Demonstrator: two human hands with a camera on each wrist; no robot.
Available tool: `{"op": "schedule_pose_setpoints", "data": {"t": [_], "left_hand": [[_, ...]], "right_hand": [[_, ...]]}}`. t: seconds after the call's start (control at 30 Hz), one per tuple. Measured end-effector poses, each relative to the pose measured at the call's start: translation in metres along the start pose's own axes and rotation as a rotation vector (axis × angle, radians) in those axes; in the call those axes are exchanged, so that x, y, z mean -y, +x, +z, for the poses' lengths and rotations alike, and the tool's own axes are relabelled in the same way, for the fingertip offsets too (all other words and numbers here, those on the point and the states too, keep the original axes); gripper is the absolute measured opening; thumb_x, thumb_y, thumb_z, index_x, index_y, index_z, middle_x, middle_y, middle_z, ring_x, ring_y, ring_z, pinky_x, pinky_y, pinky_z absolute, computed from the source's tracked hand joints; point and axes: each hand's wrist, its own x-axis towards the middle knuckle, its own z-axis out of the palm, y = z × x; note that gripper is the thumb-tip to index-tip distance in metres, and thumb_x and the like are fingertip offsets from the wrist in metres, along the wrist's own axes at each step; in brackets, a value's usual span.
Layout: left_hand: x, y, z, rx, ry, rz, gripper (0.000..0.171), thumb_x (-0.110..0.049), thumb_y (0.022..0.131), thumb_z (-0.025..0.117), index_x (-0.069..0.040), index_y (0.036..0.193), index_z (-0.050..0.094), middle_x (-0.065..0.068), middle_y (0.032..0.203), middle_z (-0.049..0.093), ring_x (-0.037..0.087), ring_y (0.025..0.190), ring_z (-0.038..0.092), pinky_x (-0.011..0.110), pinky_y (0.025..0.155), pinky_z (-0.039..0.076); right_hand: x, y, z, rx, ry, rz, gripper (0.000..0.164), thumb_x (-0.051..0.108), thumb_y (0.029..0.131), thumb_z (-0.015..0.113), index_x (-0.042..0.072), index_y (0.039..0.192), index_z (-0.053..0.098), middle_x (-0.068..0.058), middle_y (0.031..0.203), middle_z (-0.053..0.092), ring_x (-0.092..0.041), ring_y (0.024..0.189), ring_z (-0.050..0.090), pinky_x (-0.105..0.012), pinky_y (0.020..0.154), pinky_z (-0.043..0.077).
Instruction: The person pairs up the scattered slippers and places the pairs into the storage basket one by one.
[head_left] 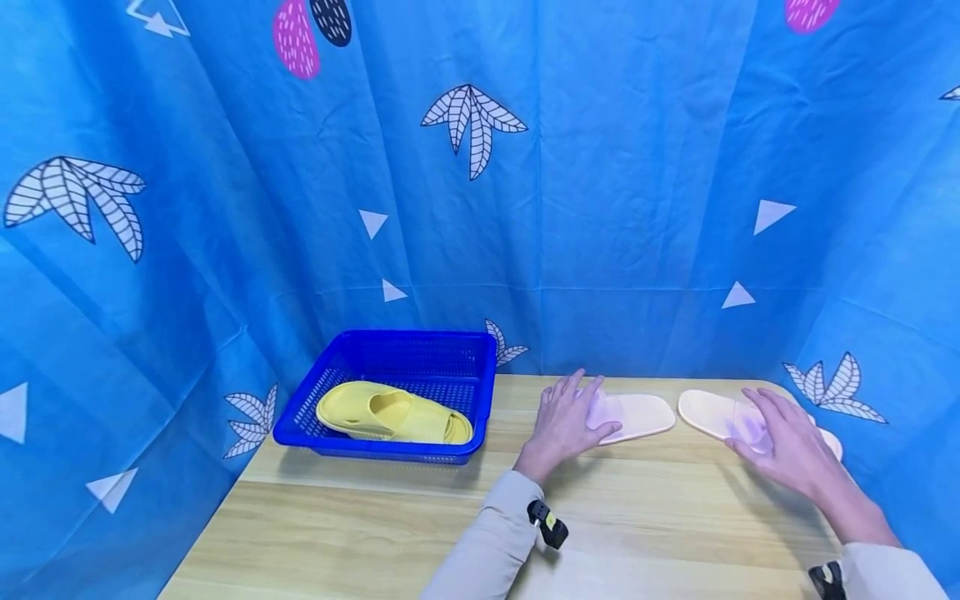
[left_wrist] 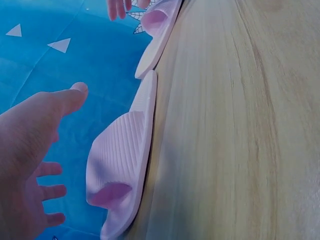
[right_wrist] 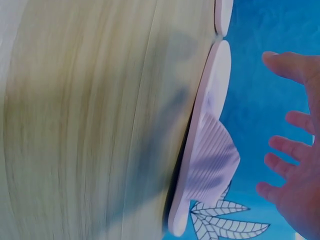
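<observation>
Two pink slippers lie at the table's far edge, right of centre, soles down and heel to heel: the left slipper (head_left: 641, 415) and the right slipper (head_left: 708, 410). They look light, made of soft, bendy foam, hardly fragile; the smooth soles may slide a little, while the ribbed strap (left_wrist: 120, 145) should give better grip. The best hold is probably across each strap, or thumb and fingers pinching the sole's two edges. The left hand (head_left: 562, 421) and right hand (head_left: 791, 437) hover by them, fingers spread wide, holding nothing.

On the left stands a blue basket (head_left: 375, 447) with a yellow slipper (head_left: 420, 421) inside. The blue curtain (head_left: 600, 208) hangs close behind the table (head_left: 337, 525), leaving little room for fingers on the far side.
</observation>
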Motion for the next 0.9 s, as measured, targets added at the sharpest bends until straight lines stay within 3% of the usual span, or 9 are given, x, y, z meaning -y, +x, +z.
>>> {"op": "schedule_pose_setpoints", "data": {"t": [0.37, 0.57, 0.9], "left_hand": [[0.001, 0.006, 0.005, 0.036, -0.017, -0.01, 0.094, -0.078, 0.086, 0.06, -0.032, 0.162, 0.031, 0.005, 0.167, 0.028, 0.03, 0.148, 0.035, 0.056, 0.115, 0.033], [0.002, 0.009, 0.007, 0.069, -0.035, -0.012, 0.097, -0.076, 0.085, 0.063, -0.029, 0.163, 0.03, 0.004, 0.168, 0.027, 0.031, 0.15, 0.033, 0.056, 0.115, 0.033], [0.002, 0.012, 0.016, 0.086, -0.088, -0.004, 0.108, -0.075, 0.08, 0.069, -0.021, 0.164, 0.027, 0.01, 0.167, 0.027, 0.03, 0.151, 0.031, 0.055, 0.116, 0.033]], "right_hand": [[-0.017, 0.001, -0.004, 0.117, -0.005, 0.066, 0.103, 0.031, 0.074, 0.087, -0.004, 0.154, 0.033, -0.039, 0.147, 0.037, -0.065, 0.128, 0.034, -0.085, 0.09, 0.025], [-0.024, -0.002, -0.005, 0.194, -0.031, 0.124, 0.109, 0.035, 0.077, 0.085, -0.004, 0.158, 0.024, -0.041, 0.149, 0.032, -0.066, 0.129, 0.031, -0.087, 0.089, 0.024], [-0.037, -0.003, -0.008, 0.229, -0.055, 0.136, 0.109, 0.035, 0.077, 0.085, -0.012, 0.155, 0.024, -0.043, 0.146, 0.033, -0.065, 0.128, 0.032, -0.081, 0.096, 0.025]]}}
